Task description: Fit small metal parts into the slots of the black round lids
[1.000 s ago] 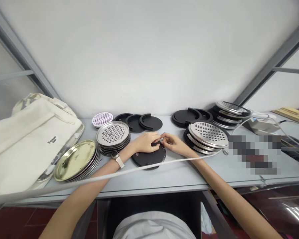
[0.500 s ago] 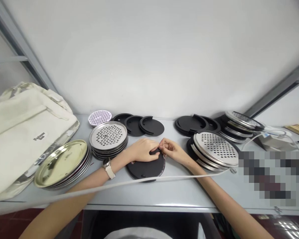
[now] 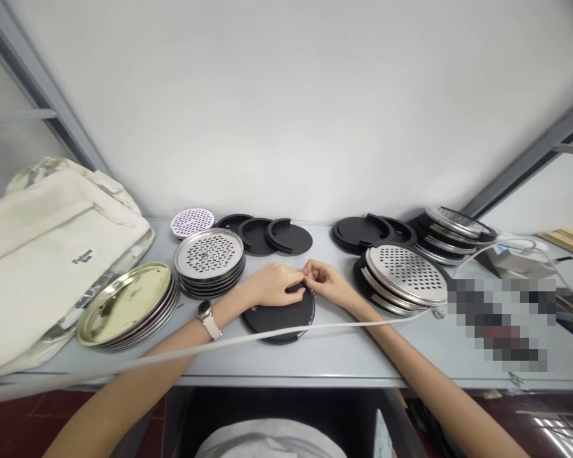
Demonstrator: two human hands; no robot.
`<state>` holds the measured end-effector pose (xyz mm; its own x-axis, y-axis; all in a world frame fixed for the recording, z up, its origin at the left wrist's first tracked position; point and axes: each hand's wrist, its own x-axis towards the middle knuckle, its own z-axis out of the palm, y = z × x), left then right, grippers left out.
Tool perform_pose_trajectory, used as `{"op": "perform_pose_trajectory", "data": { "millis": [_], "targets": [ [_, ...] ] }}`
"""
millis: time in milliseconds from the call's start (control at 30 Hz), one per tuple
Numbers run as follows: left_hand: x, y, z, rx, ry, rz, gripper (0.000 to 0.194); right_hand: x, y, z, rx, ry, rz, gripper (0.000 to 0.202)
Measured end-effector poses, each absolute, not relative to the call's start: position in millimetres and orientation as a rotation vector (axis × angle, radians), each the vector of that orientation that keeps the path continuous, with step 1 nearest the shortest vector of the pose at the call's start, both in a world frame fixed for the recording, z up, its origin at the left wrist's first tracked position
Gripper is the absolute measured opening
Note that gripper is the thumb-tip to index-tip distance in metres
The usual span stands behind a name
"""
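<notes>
A round black disc (image 3: 279, 321) lies on the table in front of me, its far part covered by my hands. Across its far rim rests my left hand (image 3: 277, 285), a watch on the wrist, with thumb and fingers closed on the edge. My right hand (image 3: 328, 283) meets it at the same rim, thumb and forefinger pinched together and the other fingers curled. Whatever sits in that pinch is too small to make out. Left of my hands stands a stack of perforated metal plates (image 3: 209, 256); to the right is another perforated stack (image 3: 407, 273).
Loose black discs (image 3: 290, 238) lie along the wall, more black discs (image 3: 363, 232) farther right. Gold trays (image 3: 127, 305) are stacked at left beside a cream canvas bag (image 3: 67, 254). A white cable (image 3: 267, 334) crosses in front of my forearms. A lilac perforated disc (image 3: 192, 222) sits behind.
The view has shifted slightly. Both hands stay at the disc's far rim, and my right fingers have curled in a little closer against the left hand.
</notes>
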<state>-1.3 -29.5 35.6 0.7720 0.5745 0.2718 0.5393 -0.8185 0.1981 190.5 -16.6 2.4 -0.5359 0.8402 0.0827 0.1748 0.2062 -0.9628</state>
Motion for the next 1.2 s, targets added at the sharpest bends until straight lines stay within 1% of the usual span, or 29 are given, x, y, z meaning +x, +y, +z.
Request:
{"op": "perform_pose_trajectory", "data": {
  "millis": [167,433,567,867,1033,1200],
  "targets": [
    [-2,-30,36,2.869,0.88,0.496,0.022,191,-17,3,-0.926,-1.868,1.331,0.031],
    [-2,-30,37,2.851,0.897,0.497,0.024,200,-21,22,-0.957,-1.97,1.298,0.035],
    [-2,-30,38,2.851,0.886,0.503,0.021,203,-20,23,-0.96,-1.993,1.315,0.035],
    [-3,-31,37,2.87,0.892,0.508,0.023,209,-21,28,-0.985,-2.03,1.248,0.037],
    [-3,-30,36,2.89,0.885,0.514,0.024,208,-21,25,-0.955,-1.983,1.215,0.028],
    [-2,-30,37,2.892,0.879,0.503,0.023,207,-20,22,-0.973,-2.021,1.161,0.028]
  ]
}}
